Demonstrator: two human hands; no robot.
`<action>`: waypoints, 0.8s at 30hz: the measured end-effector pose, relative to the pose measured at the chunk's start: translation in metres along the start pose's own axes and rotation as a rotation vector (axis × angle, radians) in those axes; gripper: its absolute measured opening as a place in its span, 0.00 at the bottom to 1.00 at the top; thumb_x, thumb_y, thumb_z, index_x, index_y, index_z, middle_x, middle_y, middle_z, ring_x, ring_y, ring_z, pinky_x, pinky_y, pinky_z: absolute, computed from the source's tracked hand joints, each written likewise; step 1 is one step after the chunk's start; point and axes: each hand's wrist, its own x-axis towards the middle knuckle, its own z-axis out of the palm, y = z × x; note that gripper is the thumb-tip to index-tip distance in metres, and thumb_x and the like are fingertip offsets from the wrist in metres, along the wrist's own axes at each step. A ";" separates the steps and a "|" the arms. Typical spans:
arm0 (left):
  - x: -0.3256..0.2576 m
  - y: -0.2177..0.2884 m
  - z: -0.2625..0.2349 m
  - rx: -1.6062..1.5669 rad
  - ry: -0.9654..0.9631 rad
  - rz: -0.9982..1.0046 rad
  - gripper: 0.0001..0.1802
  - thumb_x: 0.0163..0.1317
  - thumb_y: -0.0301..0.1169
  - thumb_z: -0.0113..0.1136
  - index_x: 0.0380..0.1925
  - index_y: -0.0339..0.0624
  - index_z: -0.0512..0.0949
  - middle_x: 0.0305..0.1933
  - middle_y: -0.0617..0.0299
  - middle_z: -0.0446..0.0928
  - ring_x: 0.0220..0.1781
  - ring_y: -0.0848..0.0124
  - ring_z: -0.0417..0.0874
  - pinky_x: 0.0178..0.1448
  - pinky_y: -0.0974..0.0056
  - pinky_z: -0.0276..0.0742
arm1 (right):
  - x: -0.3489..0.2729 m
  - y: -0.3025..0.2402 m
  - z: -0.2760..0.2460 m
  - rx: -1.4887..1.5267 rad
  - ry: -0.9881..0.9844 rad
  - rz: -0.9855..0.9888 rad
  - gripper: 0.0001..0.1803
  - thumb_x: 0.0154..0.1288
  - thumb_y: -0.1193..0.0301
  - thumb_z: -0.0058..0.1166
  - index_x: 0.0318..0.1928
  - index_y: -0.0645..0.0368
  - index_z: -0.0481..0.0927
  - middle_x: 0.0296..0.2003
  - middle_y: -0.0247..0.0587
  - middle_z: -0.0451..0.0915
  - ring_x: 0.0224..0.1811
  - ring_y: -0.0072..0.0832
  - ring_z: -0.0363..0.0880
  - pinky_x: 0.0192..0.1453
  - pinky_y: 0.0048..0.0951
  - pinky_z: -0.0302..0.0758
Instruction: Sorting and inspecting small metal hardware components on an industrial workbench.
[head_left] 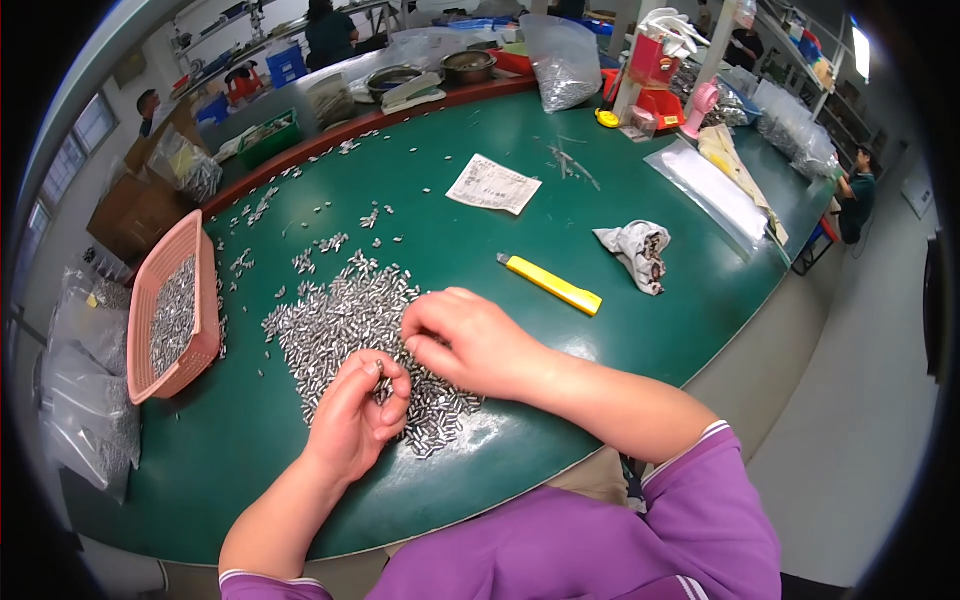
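A wide heap of small silvery cylindrical metal parts (335, 310) lies on the green tabletop. Over its near edge, my left hand (352, 415) is closed, thumb and index finger pinching one small metal part (379, 367). My right hand (470, 340) rests at the right side of the heap with its fingers curled in toward the thumb. Whatever its fingertips hold, if anything, is hidden. The two hands are close together but apart.
A pink plastic basket (207, 320) of similar parts stands at the left, near clear bags (90, 410). To the right are a yellow utility knife (552, 285), a crumpled cloth (638, 252), a paper slip (493, 185) and a plastic sleeve (705, 190). Loose parts lie scattered beyond the heap.
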 end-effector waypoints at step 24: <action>0.006 -0.004 0.000 0.047 -0.013 -0.009 0.06 0.65 0.31 0.47 0.40 0.43 0.67 0.32 0.63 0.70 0.24 0.80 0.65 0.21 0.77 0.59 | 0.001 -0.009 -0.007 0.217 -0.095 0.243 0.08 0.54 0.76 0.55 0.37 0.58 0.79 0.36 0.38 0.75 0.41 0.27 0.73 0.44 0.27 0.71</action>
